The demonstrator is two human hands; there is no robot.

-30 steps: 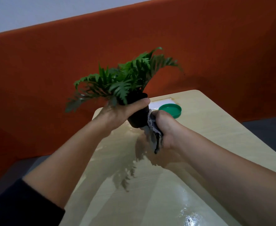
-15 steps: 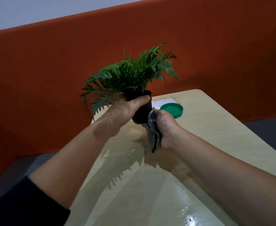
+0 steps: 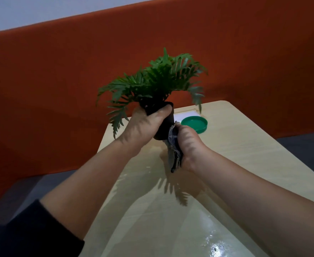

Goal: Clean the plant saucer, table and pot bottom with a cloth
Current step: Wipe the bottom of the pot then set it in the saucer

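— Where is the pot?

— The left hand [image 3: 143,127] holds the black pot [image 3: 164,125] up off the table [image 3: 245,154], tilted, with the thumb and fingers curled round its side. The green plant [image 3: 156,80] leans away toward the orange wall [image 3: 59,80].

— And the cloth?

— The right hand [image 3: 188,145] grips the grey cloth [image 3: 173,147], its fingers closed round the bunched fabric. The top of the cloth touches the lower part of the pot; a loose end hangs below the hand.

— The saucer?

— The green saucer [image 3: 195,124] lies on the table just behind the right hand, beside a white sheet [image 3: 185,115]. The near part of the table shines with glare.

— Anything else?

— A dark sleeve [image 3: 31,232] covers the left forearm near the elbow.
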